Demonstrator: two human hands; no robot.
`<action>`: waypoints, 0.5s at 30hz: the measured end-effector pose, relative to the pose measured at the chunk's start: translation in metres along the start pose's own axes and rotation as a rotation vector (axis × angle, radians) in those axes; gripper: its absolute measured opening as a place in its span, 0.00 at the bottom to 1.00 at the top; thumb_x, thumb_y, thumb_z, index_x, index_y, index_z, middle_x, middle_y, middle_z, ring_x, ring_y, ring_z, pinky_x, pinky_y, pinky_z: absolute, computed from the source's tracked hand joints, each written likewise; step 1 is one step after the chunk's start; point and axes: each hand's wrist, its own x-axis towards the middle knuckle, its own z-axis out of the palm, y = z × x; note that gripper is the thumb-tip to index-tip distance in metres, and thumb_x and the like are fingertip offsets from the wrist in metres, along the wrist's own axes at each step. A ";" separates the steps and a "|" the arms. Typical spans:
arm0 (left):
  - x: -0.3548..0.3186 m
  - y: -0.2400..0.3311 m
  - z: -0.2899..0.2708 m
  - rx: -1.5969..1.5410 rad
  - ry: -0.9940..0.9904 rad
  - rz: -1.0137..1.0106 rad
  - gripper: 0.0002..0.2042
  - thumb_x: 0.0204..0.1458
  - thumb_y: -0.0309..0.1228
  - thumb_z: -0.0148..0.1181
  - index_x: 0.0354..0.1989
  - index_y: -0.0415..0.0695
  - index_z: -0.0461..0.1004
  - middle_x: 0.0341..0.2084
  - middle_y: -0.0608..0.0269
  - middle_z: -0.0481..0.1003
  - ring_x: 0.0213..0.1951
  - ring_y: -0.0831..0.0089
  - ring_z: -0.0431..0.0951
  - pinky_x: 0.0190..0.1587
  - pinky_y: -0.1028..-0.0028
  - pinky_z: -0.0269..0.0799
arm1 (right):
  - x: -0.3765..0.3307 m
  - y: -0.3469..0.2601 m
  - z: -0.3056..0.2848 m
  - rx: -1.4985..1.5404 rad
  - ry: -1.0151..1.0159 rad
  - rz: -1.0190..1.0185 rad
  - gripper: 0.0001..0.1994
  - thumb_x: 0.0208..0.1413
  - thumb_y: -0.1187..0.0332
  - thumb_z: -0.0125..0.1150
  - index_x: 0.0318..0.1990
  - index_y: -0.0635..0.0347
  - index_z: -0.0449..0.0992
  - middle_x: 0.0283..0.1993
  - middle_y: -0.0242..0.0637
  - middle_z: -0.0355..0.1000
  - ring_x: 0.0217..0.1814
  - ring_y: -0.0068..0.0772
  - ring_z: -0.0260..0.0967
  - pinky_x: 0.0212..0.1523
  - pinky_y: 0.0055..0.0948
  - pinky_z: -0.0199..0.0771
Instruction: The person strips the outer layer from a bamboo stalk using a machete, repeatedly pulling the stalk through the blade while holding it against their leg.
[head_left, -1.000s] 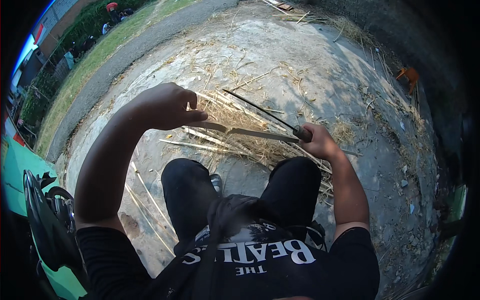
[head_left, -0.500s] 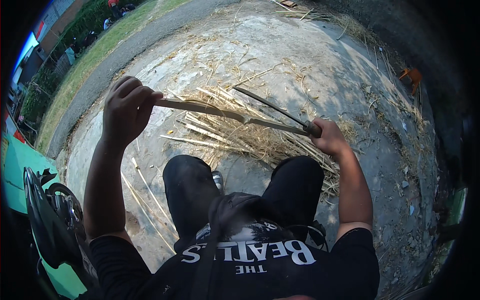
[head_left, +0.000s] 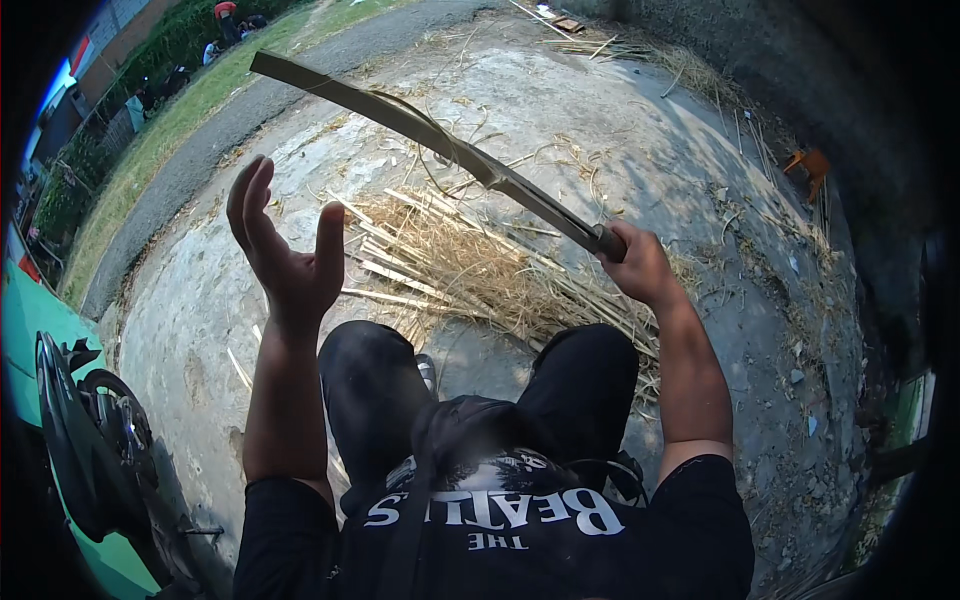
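Observation:
My right hand (head_left: 640, 262) is closed round the handle of a long knife (head_left: 606, 240). A long, flat bamboo strip (head_left: 400, 118) reaches from beside this hand up to the far left, with a node partway along it and a thin curled sliver (head_left: 437, 150) hanging from it. The strip covers most of the blade; whether the blade is wedged in it, I cannot tell. My left hand (head_left: 292, 245) is raised below the strip, apart from it, with the fingers spread and nothing in them.
Bamboo strips and shavings (head_left: 470, 255) lie heaped on the concrete ground (head_left: 220, 370) beyond my knees. A motorcycle (head_left: 90, 440) stands at the left near a green wall. More strips (head_left: 600, 48) lie at the far edge, and an orange object (head_left: 808, 170) is at the far right.
My left hand has let go of the bamboo strip's far end and opened. The strip has swung up and away at its left end, now lined up over the knife blade.

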 end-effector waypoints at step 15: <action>0.093 -0.013 -0.028 0.177 -1.538 -0.164 0.26 0.61 0.54 0.57 0.46 0.39 0.78 0.30 0.49 0.81 0.34 0.56 0.81 0.38 0.58 0.73 | -0.013 0.021 0.008 -0.233 0.072 -0.179 0.09 0.48 0.75 0.67 0.39 0.58 0.78 0.33 0.50 0.77 0.37 0.58 0.76 0.37 0.45 0.75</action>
